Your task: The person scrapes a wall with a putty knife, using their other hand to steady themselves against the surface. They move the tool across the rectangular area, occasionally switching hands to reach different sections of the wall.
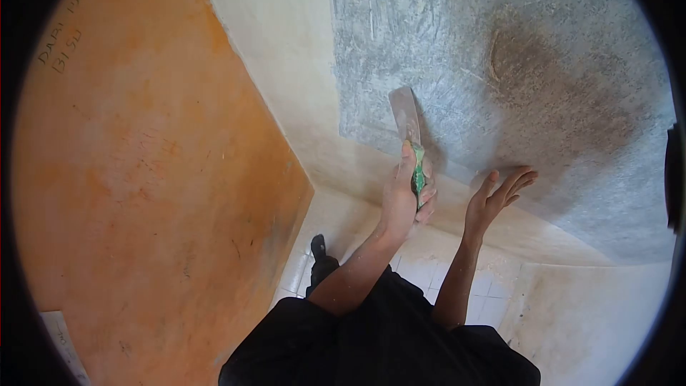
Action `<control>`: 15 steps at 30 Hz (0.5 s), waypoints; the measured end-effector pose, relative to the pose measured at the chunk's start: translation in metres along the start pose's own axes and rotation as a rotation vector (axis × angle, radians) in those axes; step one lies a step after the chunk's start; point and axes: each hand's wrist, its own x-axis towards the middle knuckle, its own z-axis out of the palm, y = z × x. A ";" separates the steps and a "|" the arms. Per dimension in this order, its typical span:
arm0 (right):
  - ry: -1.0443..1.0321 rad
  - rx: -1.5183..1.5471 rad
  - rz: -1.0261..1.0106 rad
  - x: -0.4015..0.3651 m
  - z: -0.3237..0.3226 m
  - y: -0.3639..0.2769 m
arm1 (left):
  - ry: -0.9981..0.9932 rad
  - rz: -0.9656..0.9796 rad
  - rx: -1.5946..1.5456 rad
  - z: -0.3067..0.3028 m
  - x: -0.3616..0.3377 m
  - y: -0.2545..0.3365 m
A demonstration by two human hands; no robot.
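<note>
A person in black clothes (371,347) is standing at the bottom of the frame and is holding one scraper (405,109) near the middle, slightly above it. The left hand (401,196) is gripping it firmly: the fingers are curling round the green handle (419,177), and the thumb is lying along it toward the blade. The blade is pointing to the top of the frame, over the lower left part of a rough grey patch (421,7) on the pale wall (286,50). Whether its edge is touching the wall, I cannot tell. The right hand (487,204), right of the middle, is holding nothing; its fingers are spreading toward the lower border of the patch, and I am not sure if they are touching.

To my judgement, this tool is being light and not fragile. The blade is looking thin and stiff, perhaps bending a little under pressure, and dust could be making the handle slippery. The handle is offering the right place to hold, away from the blade's edge.

Counting, I am finding one scraper, two hands, one grey patch, one orange wall (164,186) filling the left side, one dark shoe (318,245) below the middle, and one paper (63,343) at the lower left.
</note>
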 end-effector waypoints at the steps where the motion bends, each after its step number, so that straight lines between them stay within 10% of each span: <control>1: -0.021 -0.005 0.000 -0.001 -0.003 0.002 | 0.009 -0.002 -0.046 0.004 -0.001 -0.004; 15: -0.120 -0.031 -0.054 0.003 -0.020 0.024 | -0.148 0.015 -0.394 0.022 0.000 -0.004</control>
